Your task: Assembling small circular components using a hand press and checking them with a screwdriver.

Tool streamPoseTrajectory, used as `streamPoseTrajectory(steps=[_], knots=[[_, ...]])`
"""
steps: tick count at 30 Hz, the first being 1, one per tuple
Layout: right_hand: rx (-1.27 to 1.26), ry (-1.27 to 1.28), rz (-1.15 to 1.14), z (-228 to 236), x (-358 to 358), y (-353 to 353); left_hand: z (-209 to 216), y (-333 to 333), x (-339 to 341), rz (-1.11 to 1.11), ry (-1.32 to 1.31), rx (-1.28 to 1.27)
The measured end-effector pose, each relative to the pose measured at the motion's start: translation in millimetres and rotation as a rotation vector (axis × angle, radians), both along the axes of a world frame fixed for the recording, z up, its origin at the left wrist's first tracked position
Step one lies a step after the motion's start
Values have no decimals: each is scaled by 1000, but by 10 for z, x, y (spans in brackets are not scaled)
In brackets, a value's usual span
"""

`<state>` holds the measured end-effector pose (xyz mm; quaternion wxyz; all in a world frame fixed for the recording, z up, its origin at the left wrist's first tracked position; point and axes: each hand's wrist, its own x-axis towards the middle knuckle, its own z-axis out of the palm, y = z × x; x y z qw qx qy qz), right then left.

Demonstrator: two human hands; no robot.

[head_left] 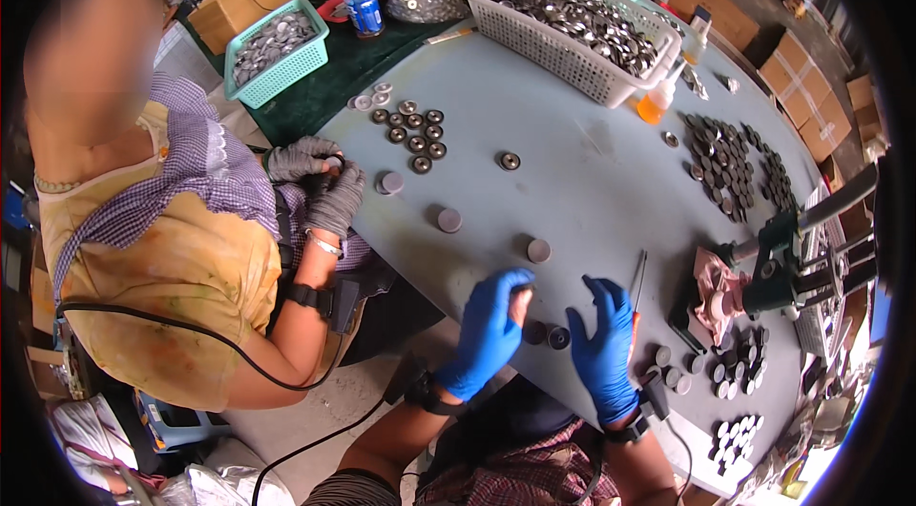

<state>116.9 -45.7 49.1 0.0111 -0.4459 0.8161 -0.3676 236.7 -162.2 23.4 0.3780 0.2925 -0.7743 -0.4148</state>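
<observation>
We see blue gloves on our left hand (491,330) and right hand (603,349), a grey-blue counter (582,182), a teal basket (277,53), and a co-worker's grey gloves (320,182).

The surface (592,172) is evenly lit by soft daylight; edges are bent and darkened by fisheye distortion, with slight blur.

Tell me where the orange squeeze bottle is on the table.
In the head view, the orange squeeze bottle stands at the table's far right, just beside the white basket of metal discs and left of the dark discs.

left hand (491,330) pinches small disc (522,289), right hand (603,346) nr discs (548,335).
</observation>
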Motion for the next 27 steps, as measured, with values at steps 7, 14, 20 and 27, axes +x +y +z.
streamPoseTrajectory(steps=[7,14,20,27], knots=[[-100,121,378,421,-649,-1486,-265,-575,100,143,83,-18],[-171,-74,736,91,-406,-3712,-285,-598,202,124,93,192],[-35,416,727,-487,-490,-4785,-299,-508,11,92,18,-46],[96,329,446,-485,-654,-4653,-313,-552,10,198,73,-10]])
